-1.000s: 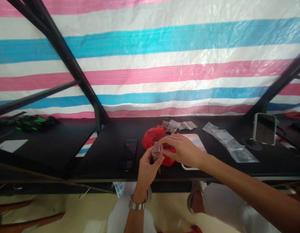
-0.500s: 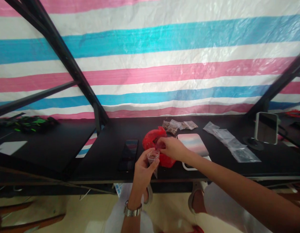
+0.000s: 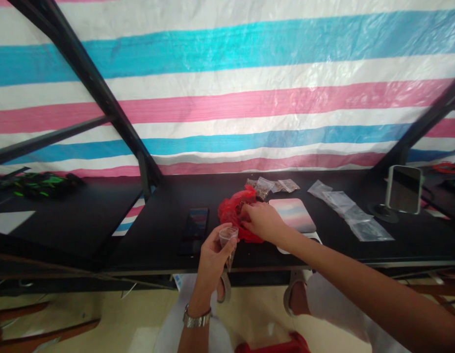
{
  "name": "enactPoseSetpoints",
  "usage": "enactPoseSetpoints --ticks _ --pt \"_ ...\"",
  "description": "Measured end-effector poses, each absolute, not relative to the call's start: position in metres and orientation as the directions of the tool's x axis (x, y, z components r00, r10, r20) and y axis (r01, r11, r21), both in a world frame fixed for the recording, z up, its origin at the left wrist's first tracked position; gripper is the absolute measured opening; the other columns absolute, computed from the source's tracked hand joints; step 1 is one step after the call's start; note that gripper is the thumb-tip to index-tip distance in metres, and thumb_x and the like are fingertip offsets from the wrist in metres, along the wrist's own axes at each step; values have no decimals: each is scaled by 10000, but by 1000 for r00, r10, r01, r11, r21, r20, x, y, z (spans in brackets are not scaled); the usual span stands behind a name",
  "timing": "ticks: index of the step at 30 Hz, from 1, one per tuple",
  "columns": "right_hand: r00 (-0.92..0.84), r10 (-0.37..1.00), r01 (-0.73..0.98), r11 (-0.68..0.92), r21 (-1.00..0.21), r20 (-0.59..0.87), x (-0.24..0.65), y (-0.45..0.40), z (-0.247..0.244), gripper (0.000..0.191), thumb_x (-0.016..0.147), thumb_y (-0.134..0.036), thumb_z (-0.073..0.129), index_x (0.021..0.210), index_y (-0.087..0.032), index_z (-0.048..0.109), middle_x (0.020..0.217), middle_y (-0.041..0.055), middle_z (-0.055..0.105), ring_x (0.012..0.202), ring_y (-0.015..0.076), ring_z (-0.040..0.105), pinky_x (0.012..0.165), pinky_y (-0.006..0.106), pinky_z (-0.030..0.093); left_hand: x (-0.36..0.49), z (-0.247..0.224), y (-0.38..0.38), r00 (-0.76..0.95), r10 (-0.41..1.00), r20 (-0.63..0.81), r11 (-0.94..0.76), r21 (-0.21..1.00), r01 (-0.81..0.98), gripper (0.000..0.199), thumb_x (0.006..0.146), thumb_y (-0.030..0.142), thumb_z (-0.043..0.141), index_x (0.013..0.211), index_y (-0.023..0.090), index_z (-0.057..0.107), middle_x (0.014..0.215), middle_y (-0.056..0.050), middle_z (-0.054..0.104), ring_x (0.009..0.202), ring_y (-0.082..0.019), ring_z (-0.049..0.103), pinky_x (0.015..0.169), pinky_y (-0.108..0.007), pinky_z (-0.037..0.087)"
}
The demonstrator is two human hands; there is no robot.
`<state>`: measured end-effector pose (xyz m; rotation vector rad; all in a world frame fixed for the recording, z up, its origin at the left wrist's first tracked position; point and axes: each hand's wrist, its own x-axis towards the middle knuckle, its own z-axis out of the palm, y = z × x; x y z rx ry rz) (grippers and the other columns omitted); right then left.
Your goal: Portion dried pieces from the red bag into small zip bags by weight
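My left hand (image 3: pixel 214 250) is closed round a small clear plastic bag (image 3: pixel 231 241). The bag's mouth gapes upward, and some brown bits show near its pointed lower end. Just right of it, my right hand (image 3: pixel 262 221) dips into a crumpled red plastic bag (image 3: pixel 230 210) on the table. Its fingers are curled inward, with the tips hidden in the bag, so what they pinch does not show. Small filled clear bags (image 3: pixel 265 185) with brown contents lie behind the red bag.
Flat clear bags (image 3: pixel 345 206) overlap on the black table (image 3: pixel 161 211) at right, before a phone on a stand (image 3: pixel 404 190). A dark phone (image 3: pixel 196 225) lies left of my hands. A pastel-topped flat case (image 3: pixel 292 214) sits by my right forearm. Black frame bars (image 3: pixel 102 98) slant at left.
My right hand has moved from beside the small bag's mouth into the red bag. My left hand keeps the small bag, shifted slightly left. The view has tilted down a little.
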<state>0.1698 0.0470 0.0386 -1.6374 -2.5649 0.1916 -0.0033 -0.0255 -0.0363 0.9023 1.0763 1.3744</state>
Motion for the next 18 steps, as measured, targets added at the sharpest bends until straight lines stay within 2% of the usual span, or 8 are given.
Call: enactPoseSetpoints --ticks 3,7,12,15,18 --pt "-403 914 882 375 -285 -43 166 48 38 142 904 -277 739 1024 -230 800 1014 90 844 961 278 784 778 302 518 3 -38 -21 -71 995 -65 37 941 -338 580 712 511 950 1152 180 770 992 -69 810 825 -170 754 768 -260 588" --pt "-381 921 829 304 -469 -77 164 51 35 137 868 -260 750 982 -230 820 975 59 844 914 247 778 746 279 519 8 -36 -17 -113 992 -62 7 902 -432 604 686 521 965 1136 172 763 966 -61 804 779 -158 745 732 -250 584" --pt "-322 939 670 135 -730 -121 175 60 23 85 848 -189 734 893 -176 804 882 50 821 835 211 756 720 255 524 5 -31 -16 -169 983 -76 -19 867 -498 661 650 532 987 1148 175 740 896 -37 786 735 -147 744 670 -223 567" --pt "-288 945 590 45 -806 -157 185 59 22 91 890 -217 711 896 -154 777 868 48 810 792 181 733 677 238 516 2 -31 -16 -159 985 -62 -18 889 -458 652 670 522 977 1167 176 735 910 -47 794 770 -163 755 716 -245 583" --pt "-270 945 491 -30 -871 -186 195 52 31 122 921 -272 705 933 -164 760 865 34 802 762 158 717 659 228 512 3 -33 -17 -144 989 13 -63 935 -349 577 687 472 969 1131 173 752 946 -55 800 829 -177 753 810 -284 598"
